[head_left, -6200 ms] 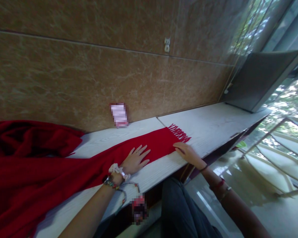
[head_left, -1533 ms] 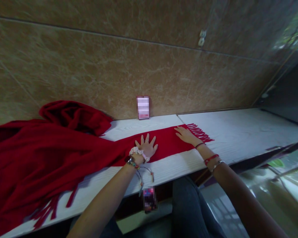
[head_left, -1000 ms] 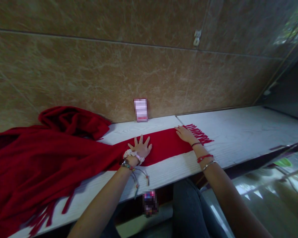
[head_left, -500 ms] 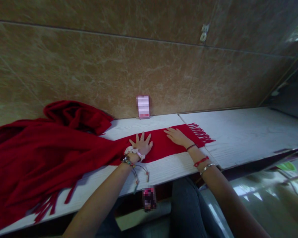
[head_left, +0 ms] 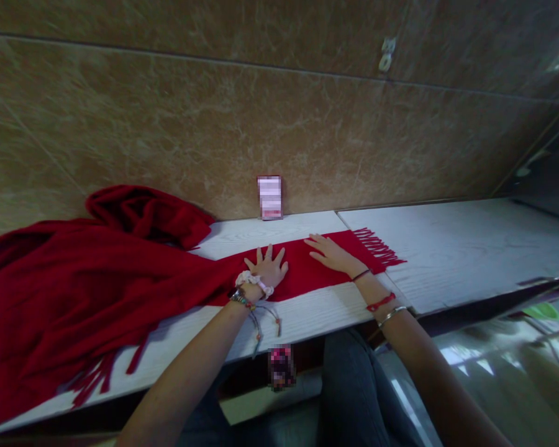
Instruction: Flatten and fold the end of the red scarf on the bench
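Observation:
A red fringed scarf (head_left: 298, 273) lies along the white wood-grain counter (head_left: 447, 248). Its right part is a flat folded strip, and its fringe (head_left: 379, 247) points right. The left part is a loose, rumpled heap (head_left: 88, 273) with more fringe near the front edge. My left hand (head_left: 268, 270) rests flat on the strip with spread fingers; a scrunchie and a beaded bracelet circle that wrist. To its right, my right hand (head_left: 330, 253) is laid palm down on the strip near the fringed end, fingers stretched out. Neither hand grips the cloth.
Behind the counter rises a brown marbled wall (head_left: 190, 130) with a socket (head_left: 386, 54). A small blurred-out card or screen (head_left: 270, 197) leans against it. Below the front edge are my legs (head_left: 349, 385) and a pixelated object (head_left: 282, 367). A green basin (head_left: 543, 311) stands low at right.
My right hand has slid very slightly left along the scarf. My left hand stays flat in place. The whole view has shifted a little.

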`<state>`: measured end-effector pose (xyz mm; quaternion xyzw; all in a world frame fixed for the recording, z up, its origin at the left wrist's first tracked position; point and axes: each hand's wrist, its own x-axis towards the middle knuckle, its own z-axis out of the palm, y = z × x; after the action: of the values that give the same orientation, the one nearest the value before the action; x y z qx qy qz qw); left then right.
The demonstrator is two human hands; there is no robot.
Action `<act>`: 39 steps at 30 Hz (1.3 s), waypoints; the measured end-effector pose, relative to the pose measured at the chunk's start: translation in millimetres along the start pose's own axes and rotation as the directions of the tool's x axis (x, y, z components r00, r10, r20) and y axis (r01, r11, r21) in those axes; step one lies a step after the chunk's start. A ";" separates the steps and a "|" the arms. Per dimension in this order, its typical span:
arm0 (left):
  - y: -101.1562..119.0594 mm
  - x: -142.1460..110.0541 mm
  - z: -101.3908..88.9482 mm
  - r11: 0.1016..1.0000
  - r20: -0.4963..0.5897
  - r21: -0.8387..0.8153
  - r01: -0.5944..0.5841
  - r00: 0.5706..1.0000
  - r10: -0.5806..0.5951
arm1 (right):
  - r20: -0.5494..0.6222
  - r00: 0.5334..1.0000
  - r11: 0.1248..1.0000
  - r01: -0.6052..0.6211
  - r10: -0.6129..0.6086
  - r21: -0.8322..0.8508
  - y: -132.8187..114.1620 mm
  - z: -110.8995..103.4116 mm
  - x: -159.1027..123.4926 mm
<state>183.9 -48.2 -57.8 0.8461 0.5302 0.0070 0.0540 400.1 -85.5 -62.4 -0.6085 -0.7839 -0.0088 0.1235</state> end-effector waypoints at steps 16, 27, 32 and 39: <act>-1.5 1.6 2.8 1.000 0.007 0.015 0.003 1.000 -0.003 | -0.145 0.922 0.927 -0.371 0.360 -0.056 23.4 -3.0 -8.8; -55.7 -35.0 -35.8 0.903 -0.119 0.137 -0.407 0.898 0.423 | 0.035 0.963 0.943 0.255 -0.269 0.211 -56.5 1.1 -23.0; -131.0 -77.5 -24.5 0.849 -0.127 0.332 -0.412 0.872 0.473 | 0.020 0.962 0.948 0.265 -0.272 0.175 -58.7 11.6 -32.0; -190.6 -107.7 -22.0 0.847 -0.177 0.386 -0.365 0.872 0.456 | -0.044 0.969 0.950 0.247 -0.243 0.190 -53.0 18.3 -29.6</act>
<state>-35.7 -60.7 -49.9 0.9281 0.3307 0.0385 -0.1664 352.9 -124.4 -78.9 -0.4914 -0.8491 0.0461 0.1880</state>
